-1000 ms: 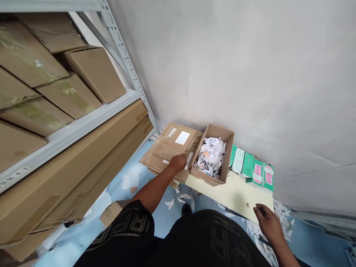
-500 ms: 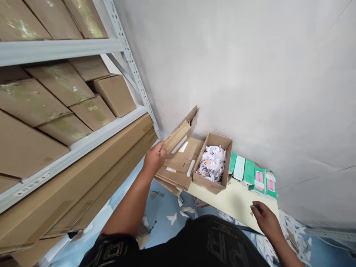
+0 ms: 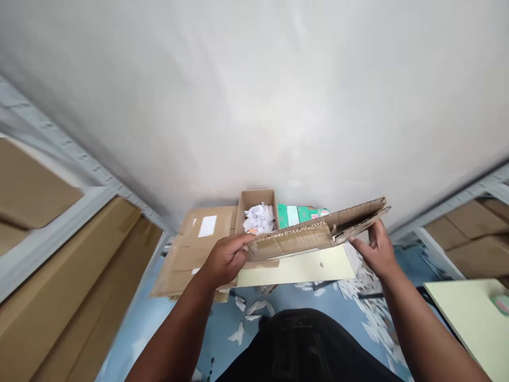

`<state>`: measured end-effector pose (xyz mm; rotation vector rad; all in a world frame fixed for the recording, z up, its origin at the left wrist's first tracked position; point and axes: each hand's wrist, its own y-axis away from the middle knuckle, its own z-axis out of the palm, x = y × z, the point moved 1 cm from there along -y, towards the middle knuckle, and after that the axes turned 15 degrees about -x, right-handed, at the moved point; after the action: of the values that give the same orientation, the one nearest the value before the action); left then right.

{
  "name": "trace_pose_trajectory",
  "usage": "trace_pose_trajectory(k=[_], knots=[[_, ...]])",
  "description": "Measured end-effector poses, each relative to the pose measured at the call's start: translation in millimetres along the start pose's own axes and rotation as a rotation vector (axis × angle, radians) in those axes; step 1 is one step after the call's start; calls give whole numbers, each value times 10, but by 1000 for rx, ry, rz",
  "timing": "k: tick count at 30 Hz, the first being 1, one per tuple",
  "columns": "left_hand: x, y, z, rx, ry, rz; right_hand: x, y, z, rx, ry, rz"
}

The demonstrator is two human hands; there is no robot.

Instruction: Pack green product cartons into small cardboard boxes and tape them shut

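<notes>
A folded-flat cardboard box [image 3: 296, 241] is held up in front of me, tilted with its right end higher. My left hand [image 3: 228, 260] grips its left end, thumb on top. At the other end, my right hand [image 3: 376, 249] is closed on the lower edge, where the layers gape apart. Behind the held cardboard stands an open carton [image 3: 242, 209] with crumpled white paper [image 3: 259, 218] in it. Flattened cartons [image 3: 191, 254] lie stacked to the left of that carton, one bearing a white label.
Green boxes [image 3: 304, 213] line the wall beside the carton on a pale yellow tabletop [image 3: 294, 273]. Shelving with cardboard boxes [image 3: 71, 297] rises on the left, and more shelves stand right. Paper scraps [image 3: 374, 313] litter the blue floor. Another pale table [image 3: 469, 313] is at right.
The folded cardboard box has come off the stack at left and swung right in front of me. My right hand has risen and taken hold of its right end. The view has turned right.
</notes>
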<state>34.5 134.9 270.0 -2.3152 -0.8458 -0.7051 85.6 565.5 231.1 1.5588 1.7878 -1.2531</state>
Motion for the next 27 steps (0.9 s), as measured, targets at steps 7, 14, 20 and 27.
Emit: trace_pose_trajectory(k=[7, 14, 20, 27], knots=[[219, -516, 935, 15, 745, -36, 274, 799, -647, 292, -373, 188], [972, -929, 2489, -142, 715, -337, 809, 1893, -1367, 420, -387, 299], [1877, -1217, 3682, -213, 799, -327, 1134, 2921, -2321, 520, -341, 326], [2545, -1727, 4584, -368, 858, -228, 1176, 3561, -3056, 701, -305, 325]])
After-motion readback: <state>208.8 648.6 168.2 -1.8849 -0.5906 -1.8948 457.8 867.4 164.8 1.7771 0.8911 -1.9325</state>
